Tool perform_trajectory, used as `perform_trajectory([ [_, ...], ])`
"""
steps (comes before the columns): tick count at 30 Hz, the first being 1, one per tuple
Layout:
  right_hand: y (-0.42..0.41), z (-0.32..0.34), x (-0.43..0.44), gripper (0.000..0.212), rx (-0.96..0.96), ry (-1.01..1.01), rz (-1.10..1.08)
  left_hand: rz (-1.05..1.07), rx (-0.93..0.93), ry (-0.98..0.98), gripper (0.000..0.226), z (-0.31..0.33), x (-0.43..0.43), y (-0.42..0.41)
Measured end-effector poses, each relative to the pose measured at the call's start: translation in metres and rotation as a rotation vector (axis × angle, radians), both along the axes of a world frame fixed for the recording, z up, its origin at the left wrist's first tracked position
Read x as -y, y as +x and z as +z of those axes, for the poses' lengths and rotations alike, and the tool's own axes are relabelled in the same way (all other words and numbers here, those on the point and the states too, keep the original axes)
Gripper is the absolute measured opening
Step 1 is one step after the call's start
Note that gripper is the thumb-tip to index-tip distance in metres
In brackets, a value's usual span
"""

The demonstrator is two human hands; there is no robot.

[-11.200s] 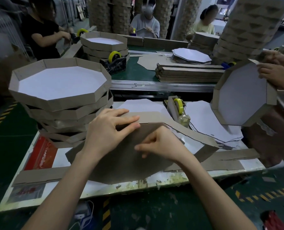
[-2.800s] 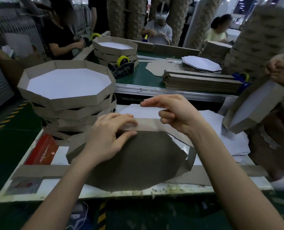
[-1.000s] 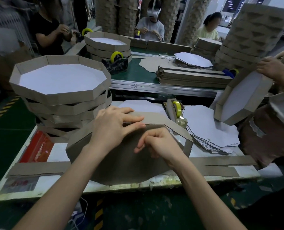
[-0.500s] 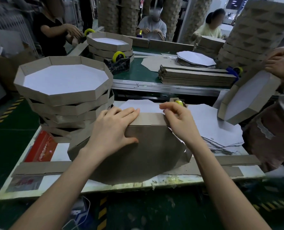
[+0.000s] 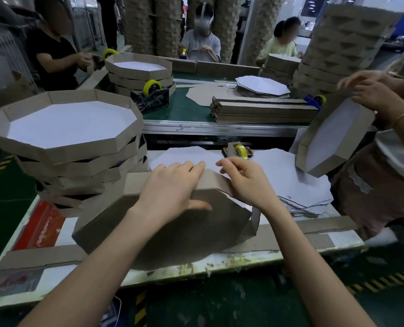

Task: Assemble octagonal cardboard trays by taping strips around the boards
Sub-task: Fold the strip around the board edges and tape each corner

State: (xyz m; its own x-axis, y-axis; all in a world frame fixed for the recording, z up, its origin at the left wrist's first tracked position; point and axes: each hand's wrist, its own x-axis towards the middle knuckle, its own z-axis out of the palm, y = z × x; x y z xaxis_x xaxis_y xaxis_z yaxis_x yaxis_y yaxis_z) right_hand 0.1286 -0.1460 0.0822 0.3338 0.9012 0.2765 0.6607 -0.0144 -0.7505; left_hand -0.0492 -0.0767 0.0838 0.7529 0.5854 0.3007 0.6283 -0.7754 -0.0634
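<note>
An octagonal board lies tilted on the white table, brown side towards me. A cardboard strip is wrapped round its far edges, and the strip's loose end hangs free at the right. My left hand presses the strip against the board's top edge, fingers laid straight over it and thumb on the brown face. Beside it, my right hand has its fingers curled and pinches what looks like a short piece of clear tape above the strip's corner. The tape dispenser stands just behind.
A stack of finished trays fills the table's left side. White octagonal boards lie spread at the right, and loose strips lie along the front edge. Another person's hands hold a tray at the right. Other workers sit beyond the green conveyor.
My right hand has come back from the tape dispenser to the strip's top corner, fingers now curled. My left hand stays on the strip.
</note>
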Motion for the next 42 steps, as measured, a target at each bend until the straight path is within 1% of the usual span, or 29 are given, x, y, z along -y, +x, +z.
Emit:
perform_trajectory([
  [2,0.007,0.008,0.001,0.029,0.011,-0.016,0.036,0.006,0.083,0.053,0.096,0.001,0.005,-0.011],
  [5,0.008,0.023,0.000,0.037,0.110,-0.077,0.156,0.013,0.243,0.107,0.091,0.006,0.011,-0.029],
  [8,0.001,0.034,-0.002,0.040,0.099,-0.077,0.273,0.056,0.345,0.069,0.090,0.007,0.013,-0.047],
  [10,-0.005,0.041,-0.005,0.039,0.087,-0.108,0.346,0.075,0.413,-0.057,0.092,0.001,0.009,-0.060],
  [12,-0.009,0.047,-0.008,0.040,0.127,-0.201,0.431,0.072,0.515,-0.266,0.094,-0.011,0.007,-0.073],
  [13,-0.011,0.047,-0.011,0.039,0.161,-0.264,0.466,0.071,0.548,-0.325,0.094,-0.018,0.007,-0.079],
  [15,-0.017,0.045,-0.017,0.034,0.199,-0.357,0.497,0.076,0.566,-0.370,0.096,-0.029,0.007,-0.087],
  [16,-0.020,0.043,-0.020,0.031,0.191,-0.370,0.501,0.078,0.580,-0.384,0.096,-0.033,0.005,-0.091],
  [19,-0.033,0.040,-0.030,0.029,0.154,-0.319,0.505,0.081,0.634,-0.431,0.091,-0.040,-0.003,-0.100],
  [22,-0.043,0.042,-0.037,0.031,0.205,-0.298,0.514,0.082,0.624,-0.446,0.085,-0.046,-0.010,-0.107],
  [26,-0.056,0.041,-0.044,0.035,0.283,-0.344,0.507,0.094,0.622,-0.479,0.082,-0.054,-0.014,-0.115],
  [29,-0.063,0.038,-0.047,0.035,0.294,-0.351,0.522,0.113,0.636,-0.511,0.082,-0.057,-0.014,-0.121],
  [31,-0.064,0.039,-0.048,0.036,0.296,-0.347,0.530,0.099,0.645,-0.468,0.083,-0.054,-0.010,-0.122],
  [35,-0.066,0.039,-0.049,0.037,0.301,-0.334,0.534,-0.023,0.613,-0.265,0.078,-0.034,0.002,-0.105],
  [37,-0.066,0.037,-0.048,0.036,0.296,-0.318,0.528,-0.044,0.542,-0.228,0.070,-0.025,0.003,-0.094],
  [39,-0.060,0.035,-0.046,0.039,0.305,-0.293,0.478,-0.042,0.480,-0.211,0.065,-0.022,0.003,-0.089],
  [42,-0.049,0.034,-0.040,0.041,0.291,-0.274,0.409,-0.033,0.488,-0.235,0.064,-0.025,0.000,-0.090],
])
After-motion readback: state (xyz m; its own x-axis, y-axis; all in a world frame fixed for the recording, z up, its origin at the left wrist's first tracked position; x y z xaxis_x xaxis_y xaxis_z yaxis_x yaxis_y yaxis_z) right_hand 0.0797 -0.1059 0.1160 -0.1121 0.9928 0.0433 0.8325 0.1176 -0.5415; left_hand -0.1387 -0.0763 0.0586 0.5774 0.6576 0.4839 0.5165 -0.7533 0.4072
